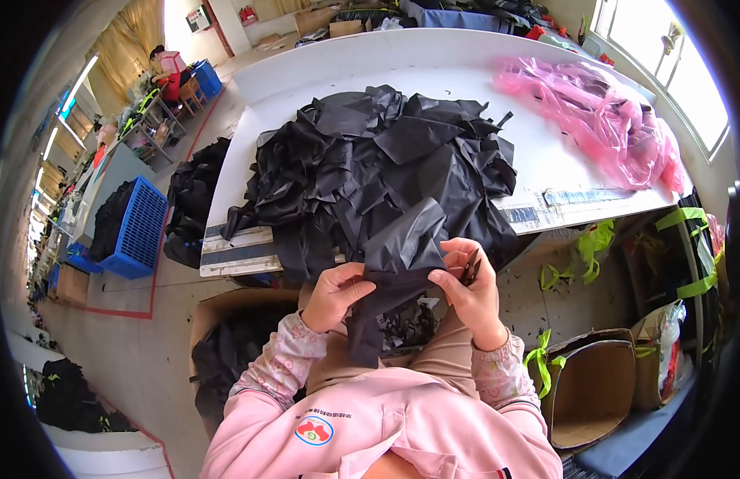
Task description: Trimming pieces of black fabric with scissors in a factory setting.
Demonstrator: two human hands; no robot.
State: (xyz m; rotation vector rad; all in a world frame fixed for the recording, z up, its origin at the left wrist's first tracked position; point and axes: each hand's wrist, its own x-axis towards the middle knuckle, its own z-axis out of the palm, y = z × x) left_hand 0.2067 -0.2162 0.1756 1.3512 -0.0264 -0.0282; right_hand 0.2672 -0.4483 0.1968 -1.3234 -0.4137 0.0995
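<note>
A black fabric piece [403, 243] is stretched between my two hands above my lap, its lower end hanging down. My left hand [335, 297] pinches its left edge between thumb and fingers. With thumb and forefinger, my right hand [473, 297] grips the right edge. A small dark tool, which looks like thread snips [470, 267], is tucked in the curled fingers of that same hand; its blades are partly hidden. Just beyond my hands, a big heap of black fabric pieces [330, 160] covers the middle of the white table [250, 96] and hangs over its near edge.
Pink plastic wrapping [597, 120] lies at the table's right. Below on the left stands a cardboard box [214, 315] with black fabric; on the right, an open cardboard box [591, 391]. A blue crate [138, 231] stands on the floor farther left. Another person [172, 76] sits far back.
</note>
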